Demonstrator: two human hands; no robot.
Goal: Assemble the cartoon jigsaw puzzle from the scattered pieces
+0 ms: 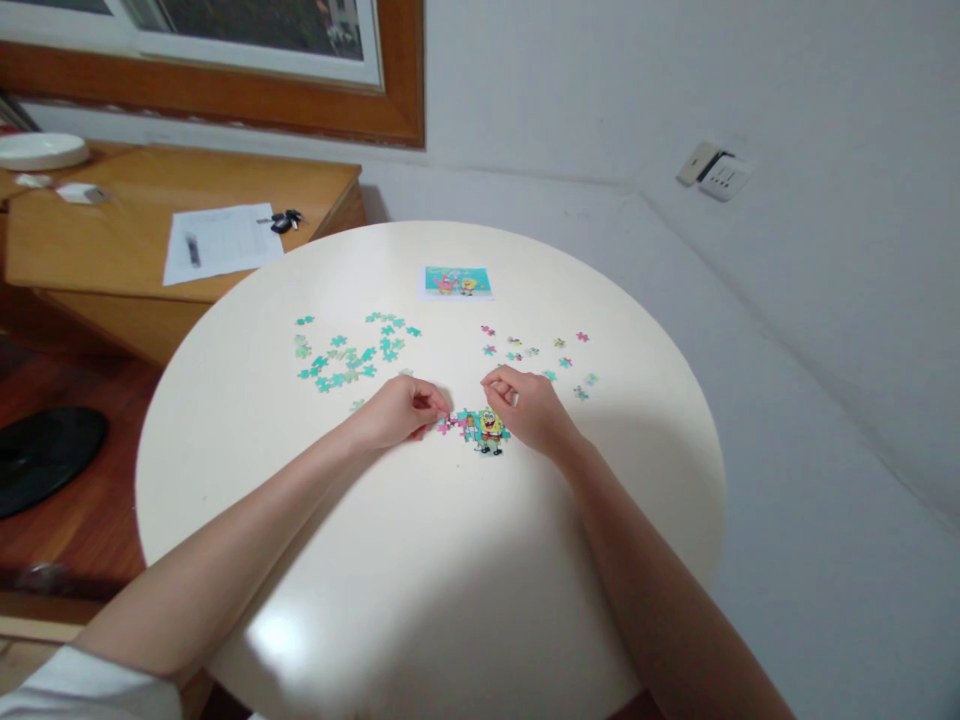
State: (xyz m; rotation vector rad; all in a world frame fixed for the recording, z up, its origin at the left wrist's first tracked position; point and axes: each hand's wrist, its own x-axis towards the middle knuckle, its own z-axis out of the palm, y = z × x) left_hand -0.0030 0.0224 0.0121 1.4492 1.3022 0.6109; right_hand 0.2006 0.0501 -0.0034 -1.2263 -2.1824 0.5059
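Note:
A partly joined jigsaw puzzle lies flat on the white table, with a yellow cartoon figure at its right and pink pieces at its left. My left hand is closed, thumb and fingertips pinching a pink puzzle piece at the left end. My right hand is curled in a pinch just above the puzzle's right side and covers part of it. Whatever its fingertips hold, if anything, is too small to make out.
Loose teal pieces lie to the left and several mixed pieces to the right on the round table. A picture card lies at the back. A wooden desk holds a paper and keys.

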